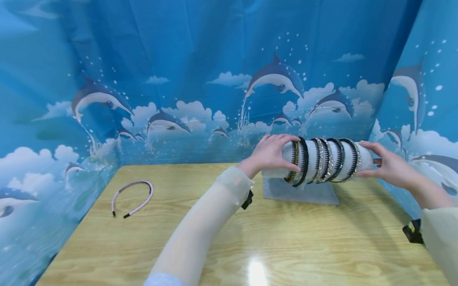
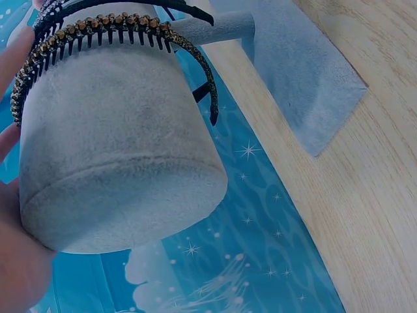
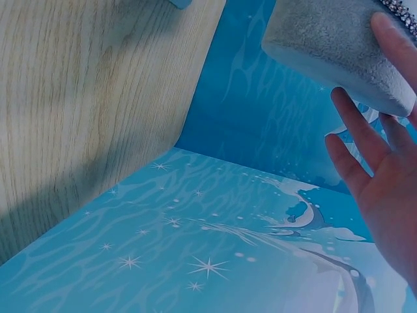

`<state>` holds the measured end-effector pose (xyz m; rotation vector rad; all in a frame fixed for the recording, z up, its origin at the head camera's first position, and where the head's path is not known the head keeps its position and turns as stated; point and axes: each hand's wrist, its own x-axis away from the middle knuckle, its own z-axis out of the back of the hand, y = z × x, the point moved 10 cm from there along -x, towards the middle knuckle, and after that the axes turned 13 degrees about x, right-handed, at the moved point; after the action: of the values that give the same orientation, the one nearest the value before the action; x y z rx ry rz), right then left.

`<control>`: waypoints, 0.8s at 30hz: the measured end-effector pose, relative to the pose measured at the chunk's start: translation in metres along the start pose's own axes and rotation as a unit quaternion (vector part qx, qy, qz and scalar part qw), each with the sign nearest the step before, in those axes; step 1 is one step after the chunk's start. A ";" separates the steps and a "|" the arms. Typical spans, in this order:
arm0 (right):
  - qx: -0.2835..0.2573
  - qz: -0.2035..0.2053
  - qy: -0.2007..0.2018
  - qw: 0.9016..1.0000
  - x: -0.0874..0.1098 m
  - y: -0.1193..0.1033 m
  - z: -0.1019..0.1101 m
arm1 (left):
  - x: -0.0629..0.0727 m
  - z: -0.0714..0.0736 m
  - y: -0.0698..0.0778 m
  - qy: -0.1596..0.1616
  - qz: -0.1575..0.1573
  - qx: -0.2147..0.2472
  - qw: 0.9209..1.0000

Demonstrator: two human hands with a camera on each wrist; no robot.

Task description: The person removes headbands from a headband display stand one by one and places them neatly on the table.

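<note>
A pale grey headband display stand point(image 1: 312, 157) has a padded horizontal roll on a flat base point(image 1: 300, 192). Several headbands circle the roll, among them a gold-studded one point(image 2: 124, 25) at the left end, a black braided one point(image 1: 305, 161) beside it and a silver sparkling one point(image 1: 329, 159). My left hand point(image 1: 270, 153) grips the roll's left end, thumb low in front and fingers over the top. At the opposite end, my right hand point(image 1: 395, 167) holds the roll between thumb and fingers; in the right wrist view other fingers spread past its end face.
On the left of the wooden table point(image 1: 200, 238) lies a pale pink headband point(image 1: 151, 193) with dark tips. Blue dolphin-print curtain point(image 1: 214, 59) hangs behind the table and along both sides. Black devices point(image 1: 247, 200) sit at both wrists.
</note>
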<state>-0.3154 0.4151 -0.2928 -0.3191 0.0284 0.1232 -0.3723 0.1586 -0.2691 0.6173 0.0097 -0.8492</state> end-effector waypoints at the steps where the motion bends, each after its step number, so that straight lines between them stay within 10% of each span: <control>1: 0.000 0.000 0.000 1.000 0.000 0.000 0.000 | 0.000 0.000 0.000 0.000 0.000 -0.003 1.000; 24: -0.003 -0.009 -0.009 1.000 0.000 0.000 -0.001 | 0.008 0.012 -0.017 0.012 -0.002 0.048 0.999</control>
<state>-0.3155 0.4149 -0.2940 -0.3250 0.0070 0.1080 -0.3816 0.1386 -0.2698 0.7187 -0.0080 -0.8495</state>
